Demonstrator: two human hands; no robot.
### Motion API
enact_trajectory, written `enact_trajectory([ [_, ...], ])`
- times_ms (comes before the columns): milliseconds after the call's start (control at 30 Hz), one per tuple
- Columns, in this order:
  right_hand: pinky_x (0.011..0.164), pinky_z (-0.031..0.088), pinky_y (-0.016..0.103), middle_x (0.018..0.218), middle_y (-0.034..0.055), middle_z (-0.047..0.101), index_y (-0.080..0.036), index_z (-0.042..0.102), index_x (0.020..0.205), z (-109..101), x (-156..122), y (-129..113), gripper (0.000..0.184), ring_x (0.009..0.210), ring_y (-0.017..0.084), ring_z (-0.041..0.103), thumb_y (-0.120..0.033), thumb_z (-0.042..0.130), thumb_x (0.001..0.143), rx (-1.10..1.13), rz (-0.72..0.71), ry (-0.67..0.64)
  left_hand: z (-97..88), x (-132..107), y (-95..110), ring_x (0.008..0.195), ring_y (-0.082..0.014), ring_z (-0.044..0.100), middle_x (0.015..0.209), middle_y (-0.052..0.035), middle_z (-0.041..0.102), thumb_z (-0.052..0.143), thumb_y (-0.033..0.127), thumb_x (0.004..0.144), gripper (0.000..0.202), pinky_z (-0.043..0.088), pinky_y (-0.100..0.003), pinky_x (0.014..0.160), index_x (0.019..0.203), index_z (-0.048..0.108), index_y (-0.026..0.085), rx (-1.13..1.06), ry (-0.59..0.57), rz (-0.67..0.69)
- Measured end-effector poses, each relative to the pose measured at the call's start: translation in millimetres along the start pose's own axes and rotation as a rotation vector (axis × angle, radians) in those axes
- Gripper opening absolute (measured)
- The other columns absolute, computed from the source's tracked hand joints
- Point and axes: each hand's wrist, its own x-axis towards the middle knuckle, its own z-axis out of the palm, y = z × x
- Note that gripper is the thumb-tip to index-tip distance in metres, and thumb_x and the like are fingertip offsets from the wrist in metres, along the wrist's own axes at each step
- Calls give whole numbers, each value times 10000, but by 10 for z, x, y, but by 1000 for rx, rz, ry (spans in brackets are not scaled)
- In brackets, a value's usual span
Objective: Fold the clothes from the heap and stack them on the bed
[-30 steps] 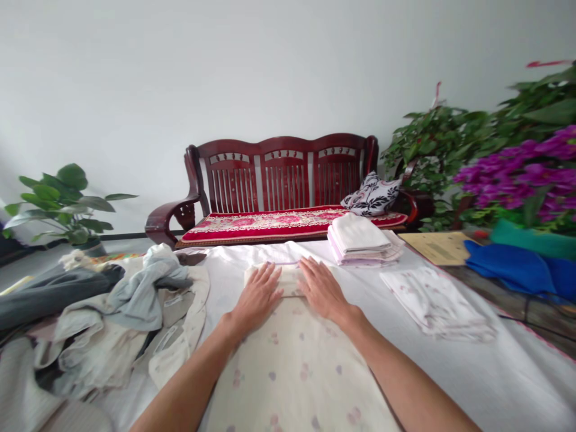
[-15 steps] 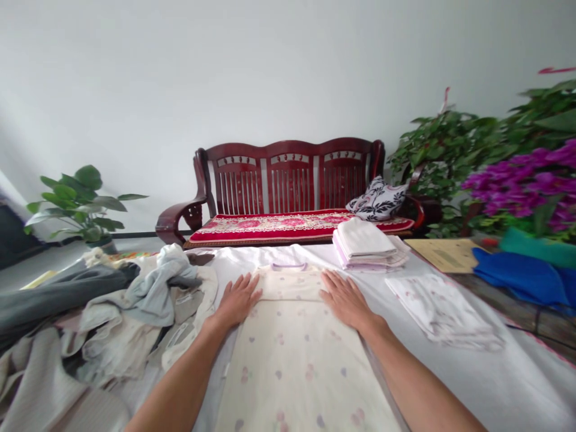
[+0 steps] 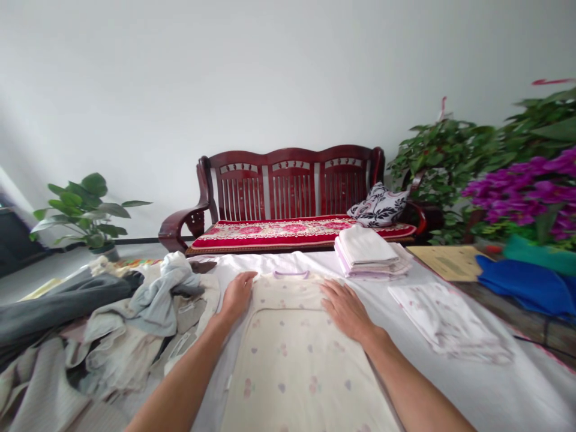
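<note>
A cream top (image 3: pixel 297 372) with a print of small hearts and cherries lies flat before me, its lavender-edged neckline pointing away. Its upper part shows a straight fold line across the chest. My left hand (image 3: pixel 237 295) is at the top's upper left edge, turned on its side with the fingers curled in at the cloth; the fingertips are partly hidden. On the upper right edge rests my right hand (image 3: pixel 345 307), palm down, fingers stretched out over the fabric. Both forearms run along the sides of the top.
To the left is a heap of loose clothes (image 3: pixel 148 306). A stack of folded clothes (image 3: pixel 366 252) and a folded printed garment (image 3: pixel 450 321) lie right on the white sheet (image 3: pixel 324 264). Blue cloth (image 3: pixel 526 285) is at the far right. A wooden bench (image 3: pixel 288 186) stands behind.
My left hand has gone from lying flat with fingers spread to turned on its side with fingers curled at the top's edge. My right hand stays flat. The view has tilted slightly up.
</note>
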Motion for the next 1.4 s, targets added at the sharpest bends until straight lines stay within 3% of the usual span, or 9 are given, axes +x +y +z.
enact_trajectory([
  [133,1197,254,486,1518,84,492,-206,557,1398,-19,16,-17,460,1431,247,383,-265,439,958,22,-57,45,-113,324,-89,1120,-210,618,1130,-79,682,412,20,791,492,471,-349,1025,1123,727,198,73,-96,117],
  [233,1209,214,502,1529,56,482,-236,551,1407,-18,26,-20,463,1451,236,350,-259,413,966,52,-104,-4,-129,514,-96,1079,-210,608,1053,-67,655,460,-16,722,477,469,-343,1009,1010,757,220,126,-206,206],
  [367,1210,205,489,1541,58,465,-227,524,1433,3,38,0,491,1458,224,336,-265,389,962,94,-80,-77,-89,690,-127,1031,-219,602,1021,-72,625,510,14,736,395,483,-342,952,976,747,218,198,-316,256],
  [600,1215,196,476,1553,65,448,-221,520,1439,-4,41,-5,503,1464,228,324,-265,395,954,115,-62,-95,-9,923,-279,892,-202,604,922,-59,655,550,60,754,230,475,-305,858,848,716,187,255,-444,257],
  [733,1218,197,485,1566,67,428,-209,506,1451,-37,38,-24,508,1467,235,322,-262,383,961,98,-60,-112,-91,950,-393,966,-197,594,926,-32,696,560,84,786,173,423,-297,931,764,686,200,235,-494,294],
  [800,1218,197,490,1569,65,421,-208,500,1456,-42,38,-25,511,1469,235,318,-257,373,963,90,-57,-118,-130,937,-448,1003,-199,587,958,-24,709,557,107,801,169,396,-307,970,759,686,207,219,-494,302],
  [967,1216,200,497,1572,58,418,-217,490,1461,-19,46,-16,512,1472,230,313,-261,371,966,93,-56,-114,-148,870,-505,889,-208,620,858,-42,722,519,221,847,214,439,-343,935,773,717,190,175,-447,234],
  [1167,1212,204,497,1566,51,428,-224,494,1456,-11,45,-23,508,1472,231,310,-266,372,964,91,-50,-115,-205,763,-419,1131,-237,591,1151,-37,718,566,319,858,282,385,-384,1063,1065,744,251,73,-390,252],
  [1400,1207,222,493,1565,48,430,-230,488,1459,18,41,11,514,1466,226,320,-264,374,958,85,-58,-95,-82,782,-377,959,-232,648,912,-65,733,551,228,824,185,460,-360,967,787,728,187,75,-271,214],
])
